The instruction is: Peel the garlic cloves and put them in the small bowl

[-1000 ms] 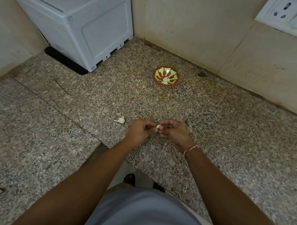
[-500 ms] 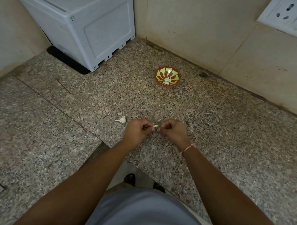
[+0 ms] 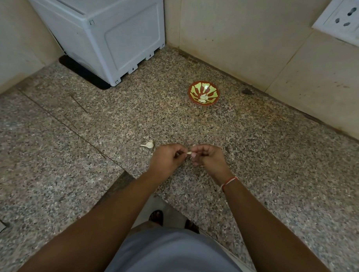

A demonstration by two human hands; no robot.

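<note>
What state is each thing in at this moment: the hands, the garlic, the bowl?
Left hand: fingers curled, pinching the garlic clove.
Right hand: fingers curled, pinching the same clove.
Garlic clove: held between both hands above the counter; peel state too small to tell.
Garlic piece: lying loose on the counter, left of the hands.
Bowl: upright, holding several pale cloves.

no legible text, labels, brands or numbers anywhere

Red bowl (image 3: 203, 93) (green stripes), speckled counter (image 3: 134, 118)
</note>
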